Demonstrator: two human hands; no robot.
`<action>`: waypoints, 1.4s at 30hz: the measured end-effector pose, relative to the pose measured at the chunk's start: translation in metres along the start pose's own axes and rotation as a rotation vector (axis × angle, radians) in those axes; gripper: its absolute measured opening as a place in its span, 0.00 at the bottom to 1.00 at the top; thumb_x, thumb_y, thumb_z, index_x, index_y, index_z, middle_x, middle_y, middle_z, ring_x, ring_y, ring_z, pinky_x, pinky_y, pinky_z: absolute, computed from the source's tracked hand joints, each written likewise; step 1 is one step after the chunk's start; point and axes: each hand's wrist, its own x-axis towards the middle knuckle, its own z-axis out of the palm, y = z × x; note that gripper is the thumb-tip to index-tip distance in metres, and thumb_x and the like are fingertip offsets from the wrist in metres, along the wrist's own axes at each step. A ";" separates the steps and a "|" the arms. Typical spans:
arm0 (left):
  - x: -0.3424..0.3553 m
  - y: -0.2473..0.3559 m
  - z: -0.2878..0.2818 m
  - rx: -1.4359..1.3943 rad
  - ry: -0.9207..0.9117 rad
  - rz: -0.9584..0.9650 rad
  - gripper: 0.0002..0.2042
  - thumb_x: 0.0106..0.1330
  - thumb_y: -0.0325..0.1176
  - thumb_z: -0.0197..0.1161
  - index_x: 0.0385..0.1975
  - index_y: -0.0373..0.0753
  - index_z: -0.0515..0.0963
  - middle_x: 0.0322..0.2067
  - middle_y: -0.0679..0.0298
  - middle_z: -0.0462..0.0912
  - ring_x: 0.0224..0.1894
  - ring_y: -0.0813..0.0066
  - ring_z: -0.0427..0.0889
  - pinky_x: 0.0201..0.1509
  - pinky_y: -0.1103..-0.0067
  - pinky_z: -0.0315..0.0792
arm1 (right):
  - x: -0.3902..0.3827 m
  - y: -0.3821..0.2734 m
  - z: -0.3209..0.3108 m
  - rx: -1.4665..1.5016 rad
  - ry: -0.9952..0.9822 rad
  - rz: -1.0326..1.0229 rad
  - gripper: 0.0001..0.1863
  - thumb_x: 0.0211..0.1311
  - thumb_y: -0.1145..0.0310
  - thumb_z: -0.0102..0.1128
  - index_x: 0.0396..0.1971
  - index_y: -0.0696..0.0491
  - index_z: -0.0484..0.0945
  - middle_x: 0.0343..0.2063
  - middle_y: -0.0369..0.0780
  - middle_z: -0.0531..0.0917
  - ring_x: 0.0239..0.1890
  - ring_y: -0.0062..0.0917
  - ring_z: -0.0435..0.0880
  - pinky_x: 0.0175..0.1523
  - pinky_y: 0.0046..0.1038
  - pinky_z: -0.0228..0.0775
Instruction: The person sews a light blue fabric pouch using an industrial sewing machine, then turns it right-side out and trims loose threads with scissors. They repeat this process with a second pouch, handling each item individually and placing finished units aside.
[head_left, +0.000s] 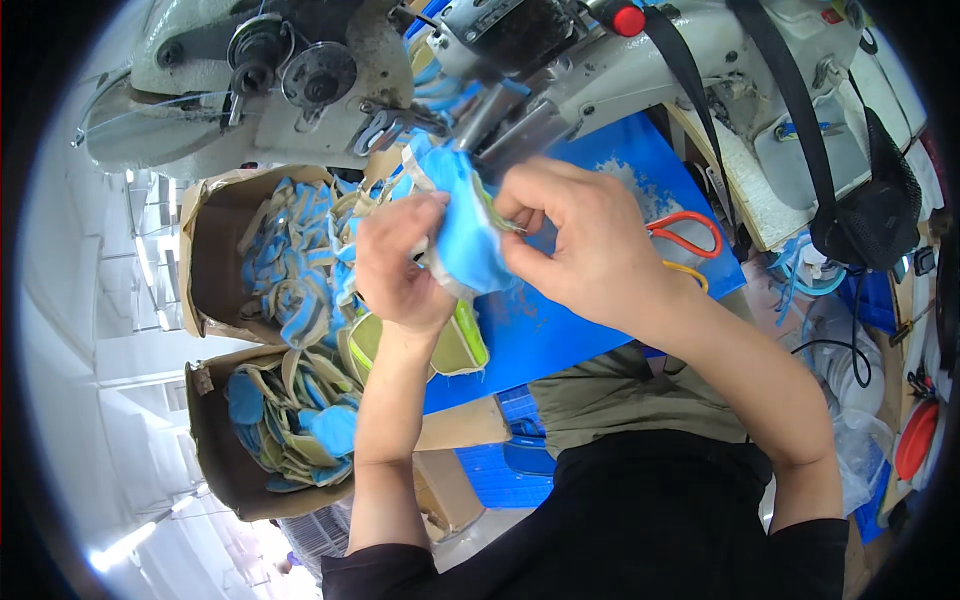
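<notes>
Right below the sewing machine head (500,110), a curved blue fabric piece (468,235) with a pale edging is stretched between both hands. My left hand (398,260) closes on its left edge, fingers slightly blurred. Along the right edge, my right hand (585,240) pinches the greenish-white trim between thumb and fingers. The top of the piece reaches up to the presser area, where the machine hides its end. Under the left wrist lies an olive piece with bright green edging (462,345).
A cardboard box (205,255) of blue-and-beige strips stands at left, with another box (215,450) of blue and olive pieces nearer. Scissors with red and orange handles (690,225) lie on the blue tabletop (535,345), right of my right hand. Black straps (790,90) hang at upper right.
</notes>
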 end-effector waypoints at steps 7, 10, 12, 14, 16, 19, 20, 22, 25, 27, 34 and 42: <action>0.022 0.001 -0.011 0.305 -0.106 0.366 0.15 0.46 0.28 0.70 0.37 0.41 0.87 0.45 0.63 0.86 0.38 0.66 0.85 0.38 0.75 0.73 | 0.001 -0.008 -0.004 -0.045 0.033 -0.012 0.09 0.54 0.71 0.69 0.32 0.52 0.77 0.29 0.40 0.82 0.33 0.37 0.85 0.35 0.37 0.74; 0.024 -0.003 -0.009 0.238 -0.098 0.355 0.12 0.46 0.29 0.71 0.34 0.40 0.85 0.42 0.64 0.88 0.37 0.68 0.86 0.39 0.76 0.72 | 0.001 -0.009 -0.003 -0.062 0.059 -0.005 0.08 0.53 0.71 0.69 0.31 0.53 0.78 0.29 0.39 0.82 0.33 0.37 0.85 0.35 0.36 0.74; 0.022 0.005 -0.005 0.223 -0.073 0.277 0.11 0.46 0.29 0.72 0.32 0.40 0.84 0.40 0.65 0.89 0.37 0.69 0.86 0.39 0.77 0.72 | 0.001 -0.007 -0.002 -0.097 0.052 -0.011 0.08 0.52 0.73 0.70 0.31 0.54 0.78 0.29 0.40 0.82 0.33 0.37 0.85 0.35 0.35 0.74; 0.020 0.011 0.000 0.212 -0.047 0.226 0.11 0.46 0.29 0.72 0.31 0.40 0.83 0.39 0.65 0.89 0.36 0.70 0.86 0.39 0.77 0.72 | 0.001 -0.007 -0.001 -0.113 0.052 -0.012 0.08 0.51 0.74 0.70 0.30 0.55 0.79 0.28 0.40 0.82 0.32 0.36 0.85 0.35 0.34 0.74; 0.016 0.012 0.005 0.196 -0.023 0.202 0.11 0.46 0.30 0.73 0.31 0.41 0.83 0.40 0.65 0.89 0.36 0.71 0.87 0.39 0.78 0.71 | 0.000 -0.007 -0.002 -0.116 0.063 0.001 0.08 0.50 0.75 0.71 0.29 0.55 0.79 0.28 0.41 0.82 0.32 0.35 0.85 0.35 0.33 0.74; 0.015 0.012 0.008 0.200 0.006 0.189 0.11 0.45 0.30 0.72 0.30 0.41 0.83 0.38 0.66 0.89 0.35 0.72 0.87 0.38 0.78 0.70 | 0.000 -0.008 -0.004 -0.143 0.032 0.006 0.09 0.49 0.75 0.71 0.29 0.56 0.79 0.27 0.41 0.83 0.30 0.34 0.85 0.34 0.32 0.74; 0.016 0.012 0.008 0.202 0.009 0.185 0.11 0.45 0.30 0.72 0.30 0.41 0.83 0.38 0.67 0.89 0.35 0.72 0.86 0.38 0.78 0.69 | 0.000 -0.009 -0.004 -0.135 0.031 0.012 0.09 0.49 0.75 0.72 0.29 0.56 0.79 0.27 0.41 0.83 0.29 0.33 0.84 0.33 0.31 0.74; 0.017 0.014 0.004 0.210 -0.013 0.182 0.10 0.46 0.31 0.71 0.29 0.41 0.83 0.37 0.68 0.89 0.35 0.74 0.86 0.38 0.79 0.68 | 0.000 -0.009 -0.003 -0.115 0.037 0.030 0.09 0.49 0.75 0.72 0.29 0.56 0.80 0.27 0.40 0.83 0.28 0.31 0.84 0.32 0.29 0.72; 0.022 0.010 0.004 0.208 -0.030 0.172 0.08 0.46 0.32 0.71 0.28 0.42 0.83 0.37 0.69 0.90 0.33 0.75 0.85 0.39 0.78 0.67 | 0.000 -0.007 -0.001 -0.094 0.047 0.049 0.08 0.49 0.75 0.72 0.29 0.56 0.80 0.26 0.40 0.83 0.26 0.28 0.83 0.30 0.27 0.70; 0.025 0.006 0.004 0.214 -0.032 0.167 0.08 0.46 0.32 0.70 0.28 0.43 0.83 0.37 0.69 0.90 0.33 0.75 0.85 0.39 0.78 0.67 | 0.007 -0.004 0.003 -0.074 0.078 0.059 0.08 0.50 0.74 0.72 0.29 0.56 0.81 0.26 0.39 0.83 0.25 0.27 0.82 0.29 0.26 0.70; 0.034 -0.007 0.004 0.256 -0.012 0.189 0.09 0.47 0.33 0.71 0.29 0.43 0.83 0.36 0.68 0.89 0.34 0.74 0.86 0.39 0.78 0.67 | 0.023 -0.002 0.011 -0.132 0.136 0.033 0.09 0.51 0.71 0.72 0.32 0.54 0.82 0.26 0.38 0.84 0.28 0.30 0.86 0.33 0.30 0.73; 0.012 -0.018 0.006 0.073 0.063 0.044 0.12 0.49 0.30 0.76 0.34 0.39 0.83 0.37 0.60 0.89 0.36 0.64 0.88 0.43 0.75 0.75 | 0.012 -0.001 0.026 -0.079 0.171 0.106 0.14 0.51 0.68 0.72 0.37 0.50 0.78 0.28 0.39 0.83 0.31 0.36 0.85 0.34 0.36 0.74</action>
